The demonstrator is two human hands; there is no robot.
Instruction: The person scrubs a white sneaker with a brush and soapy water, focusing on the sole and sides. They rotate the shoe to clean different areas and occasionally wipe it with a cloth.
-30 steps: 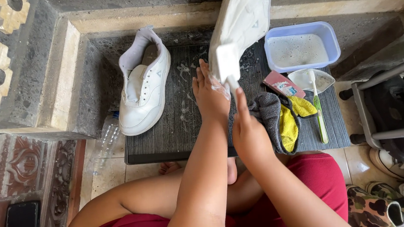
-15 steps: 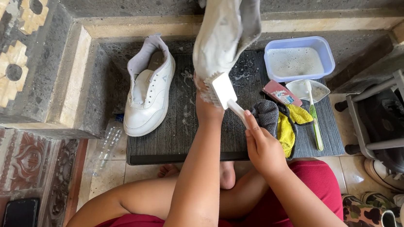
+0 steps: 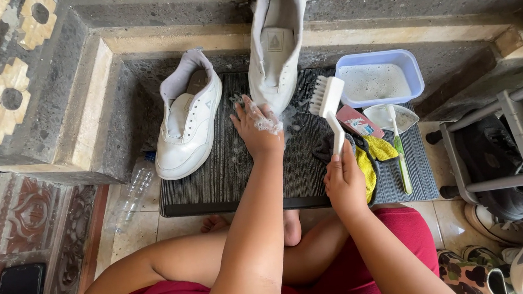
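your left hand (image 3: 258, 127) (soapy) grips upright white shoe (image 3: 276, 45) toe; your right hand (image 3: 345, 182) clasps scrub brush (image 3: 329, 111), basin (image 3: 380, 80) at 2 o'clock.

Mat front (image 3: 234, 190) free; 2 shoes (image 3: 187, 125), tub (image 3: 380, 76) block back.

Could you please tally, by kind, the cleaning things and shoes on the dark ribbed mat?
White leather sneakers: 2
Brushes: 2, a white plastic scrub brush and a green toothbrush
Pale blue plastic tub of soapy water: 1
Cloths: 2, yellow and grey
Total: 7
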